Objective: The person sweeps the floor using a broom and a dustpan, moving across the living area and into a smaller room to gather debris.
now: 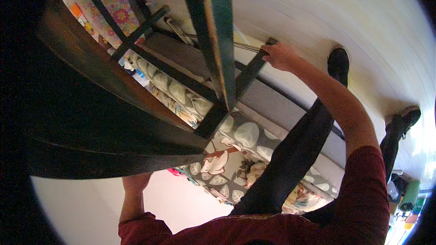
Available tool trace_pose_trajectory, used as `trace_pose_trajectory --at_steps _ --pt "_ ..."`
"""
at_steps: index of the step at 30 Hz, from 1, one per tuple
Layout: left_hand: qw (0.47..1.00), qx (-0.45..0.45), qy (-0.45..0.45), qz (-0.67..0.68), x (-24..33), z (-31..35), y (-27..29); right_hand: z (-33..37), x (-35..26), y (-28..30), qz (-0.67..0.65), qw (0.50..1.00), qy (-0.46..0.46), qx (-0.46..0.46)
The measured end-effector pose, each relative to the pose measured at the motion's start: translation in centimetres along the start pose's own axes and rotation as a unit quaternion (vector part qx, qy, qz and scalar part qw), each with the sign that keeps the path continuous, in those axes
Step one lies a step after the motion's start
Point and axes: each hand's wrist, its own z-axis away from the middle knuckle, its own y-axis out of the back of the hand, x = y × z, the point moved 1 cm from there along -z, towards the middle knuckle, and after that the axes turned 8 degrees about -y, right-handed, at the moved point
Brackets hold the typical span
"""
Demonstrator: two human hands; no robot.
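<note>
A large dark wooden piece of furniture point(104, 122), tilted, fills the left and middle of the view. It has a broad panel with a curved edge, a thick dark green post point(213, 31) with worn edges, and crossbars. My right hand point(279, 56) is closed around the far end of a short crossbar point(250, 73). Against the panel's lower edge, my left hand point(136, 182) reaches up; its fingers are hidden behind the panel, so their grip does not show. Beneath the crossbars lies a bed with a grey mattress point(277, 102) and a leaf-patterned cover point(243, 129).
Flowered cloth point(113, 0) hangs at the far left. Pale wooden floor point(290, 4) stretches along the far and right sides, with my dark shoes point(338, 61) on it. A pale wall point(81, 204) is at lower left. Bags and boxes point(404, 195) crowd the lower right.
</note>
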Motion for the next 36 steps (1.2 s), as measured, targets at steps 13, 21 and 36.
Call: trace_pose_trajectory --at_steps 13,21,36 --pt "0.957 -0.123 0.020 -0.260 -4.8 3.1 -0.3 -10.5 -4.9 -5.7 0.037 0.999 0.010 0.023" --pt "0.996 -0.028 -0.050 -0.071 -3.5 2.0 -0.9 -6.8 -6.0 5.3 0.164 0.985 -0.001 0.061" --pt "0.957 0.048 0.073 0.277 1.9 -1.2 -0.6 0.4 3.7 13.6 0.044 0.992 0.103 0.053"
